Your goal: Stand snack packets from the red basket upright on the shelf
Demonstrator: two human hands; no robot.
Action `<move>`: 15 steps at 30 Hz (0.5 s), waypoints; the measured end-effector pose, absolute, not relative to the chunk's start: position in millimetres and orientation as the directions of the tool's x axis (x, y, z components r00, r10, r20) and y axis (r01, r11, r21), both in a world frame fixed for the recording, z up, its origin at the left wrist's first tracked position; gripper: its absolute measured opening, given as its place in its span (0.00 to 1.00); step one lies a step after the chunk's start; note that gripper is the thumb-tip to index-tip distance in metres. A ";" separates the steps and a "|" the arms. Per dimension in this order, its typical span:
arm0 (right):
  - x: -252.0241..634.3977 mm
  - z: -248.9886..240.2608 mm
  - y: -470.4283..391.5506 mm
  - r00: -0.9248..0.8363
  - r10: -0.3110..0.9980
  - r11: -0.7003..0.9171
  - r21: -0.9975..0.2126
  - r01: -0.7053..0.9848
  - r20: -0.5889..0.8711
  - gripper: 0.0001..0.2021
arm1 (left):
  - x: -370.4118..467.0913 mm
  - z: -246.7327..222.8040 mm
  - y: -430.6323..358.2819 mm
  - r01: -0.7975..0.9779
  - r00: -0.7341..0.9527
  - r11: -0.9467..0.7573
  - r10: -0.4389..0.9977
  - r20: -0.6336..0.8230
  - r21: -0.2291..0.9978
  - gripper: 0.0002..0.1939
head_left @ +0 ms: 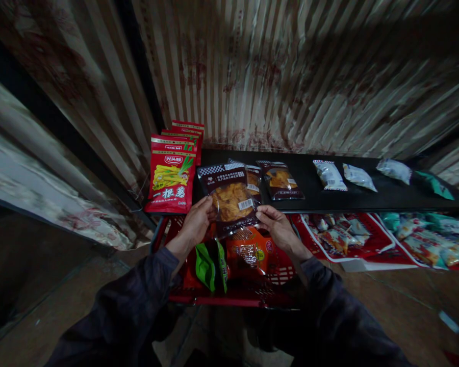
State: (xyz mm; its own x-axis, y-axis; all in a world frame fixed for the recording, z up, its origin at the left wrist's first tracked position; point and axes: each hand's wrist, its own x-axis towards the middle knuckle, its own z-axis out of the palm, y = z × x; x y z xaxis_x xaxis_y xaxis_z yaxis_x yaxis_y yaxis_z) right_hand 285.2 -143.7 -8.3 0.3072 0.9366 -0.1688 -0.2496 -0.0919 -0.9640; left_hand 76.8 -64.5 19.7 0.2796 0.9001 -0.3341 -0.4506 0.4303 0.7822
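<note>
While left fingers (pixel 207 205), right fingers (pixel 266 214) pinch brown pouch (pixel 229 201), red basket (pixel 233 299) below holds green packets (pixel 205 267), orange packet (pixel 248 253).

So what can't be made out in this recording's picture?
All in the head view:
Back of the brown packet between left hand and right hand: turned away.
Its barcode digits: too small.
Rear red packets' lower fronts: covered by the front red packet.
Near basket's floor: mostly covered by packets.
Rightmost pile: cut off by right edge.
</note>
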 end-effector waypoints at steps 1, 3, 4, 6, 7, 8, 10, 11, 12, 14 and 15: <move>285.4 -9.5 -143.2 0.314 0.937 -0.080 -0.969 -0.233 -0.153 0.18 | 77.3 20.0 -64.6 -0.453 0.275 0.436 0.898 -0.343 0.778 0.08; 286.0 -11.9 -142.4 0.331 0.939 -0.040 -0.984 -0.173 -0.096 0.18 | 78.0 21.5 -65.1 -0.461 0.267 0.435 0.899 -0.346 0.774 0.08; 286.2 -12.9 -142.2 0.343 0.938 -0.008 -0.992 -0.125 -0.051 0.19 | 78.2 22.5 -65.6 -0.466 0.267 0.432 0.901 -0.343 0.772 0.08; 286.5 -14.0 -142.3 0.370 0.926 0.068 -0.998 0.014 0.069 0.20 | 78.6 24.9 -67.1 -0.477 0.274 0.432 0.901 -0.337 0.766 0.08; 286.4 -14.1 -142.8 0.378 0.915 0.107 -0.989 0.104 0.139 0.20 | 78.7 26.0 -68.1 -0.484 0.276 0.431 0.901 -0.334 0.762 0.08; 286.1 -13.7 -143.7 0.377 0.901 0.143 -0.968 0.204 0.213 0.19 | 78.9 26.9 -69.1 -0.490 0.277 0.428 0.902 -0.330 0.759 0.08; 284.7 -11.9 -146.2 0.348 0.865 0.202 -0.886 0.417 0.361 0.15 | 79.4 27.6 -71.1 -0.500 0.280 0.420 0.906 -0.318 0.757 0.07; 283.8 -10.7 -147.6 0.316 0.847 0.226 -0.828 0.514 0.428 0.15 | 79.6 27.5 -72.0 -0.500 0.284 0.418 0.906 -0.313 0.758 0.08; 282.8 -9.5 -148.9 0.274 0.831 0.250 -0.765 0.594 0.484 0.15 | 79.9 27.1 -72.7 -0.496 0.292 0.419 0.905 -0.309 0.760 0.08; 281.3 -7.9 -150.7 0.184 0.810 0.293 -0.656 0.695 0.557 0.17 | 80.4 25.6 -73.8 -0.484 0.307 0.427 0.900 -0.308 0.764 0.09; 280.8 -7.6 -151.2 0.144 0.805 0.314 -0.620 0.719 0.576 0.18 | 80.6 24.9 -74.2 -0.479 0.312 0.428 0.899 -0.307 0.766 0.09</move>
